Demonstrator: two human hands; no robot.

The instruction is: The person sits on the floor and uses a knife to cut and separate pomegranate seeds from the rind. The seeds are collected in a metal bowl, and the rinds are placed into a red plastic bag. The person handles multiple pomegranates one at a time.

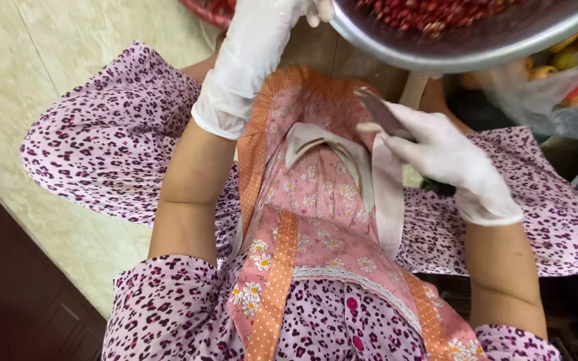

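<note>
— Where are your hands right now?

— My left hand [252, 60], in a white glove, reaches up to the rim of the steel bowl [436, 50]; the fingertips curl at its edge, mostly out of view, so I cannot tell how firmly they close on it. The bowl is full of small red fruit [436, 12] and sits just above my lap.

— And the other?

— My right hand [453, 160] is closed around a knife [382, 115], blade pointing up toward the bowl, over my pink floral apron [316, 220].

— Which step is that, would you say?

— Between fruits, I judge: blade ready, nothing on it. The next move calls for keeping the edge turned away from my left wrist.
</note>
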